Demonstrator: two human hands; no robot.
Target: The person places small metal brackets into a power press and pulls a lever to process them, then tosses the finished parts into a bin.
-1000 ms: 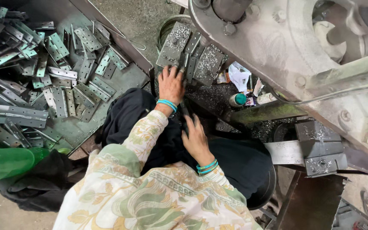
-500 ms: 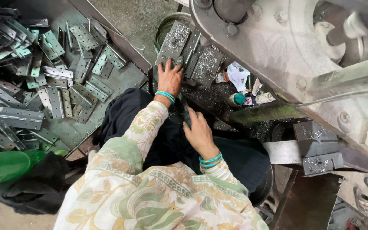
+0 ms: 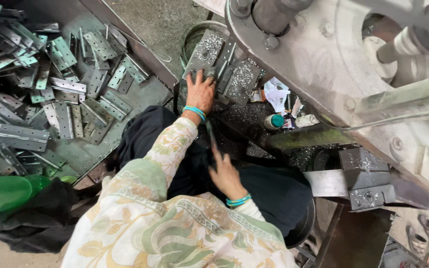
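Small bottle, white body with teal cap, lying on side just right of left hand. Second small white bottle, tilted, just beyond first, further right. Crumpled white paper wrapper above bottles, right of left hand. Colourful small packet between bottles, details too small. No signs, no screens.

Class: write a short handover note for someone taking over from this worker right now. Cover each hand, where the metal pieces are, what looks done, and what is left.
Left hand: stretched forward, fingers on the metal plates stacked in the bucket; grip not clear.
Right hand: over the lap, holding a thin dark tool, fingers partly curled.
Hinges: a large loose pile in the tray on the left side.
Press: to the right, its block carrying no piece.
Done: cannot be judged from how things lie.
Left: plates remain in the bucket; none is lifted out yet.
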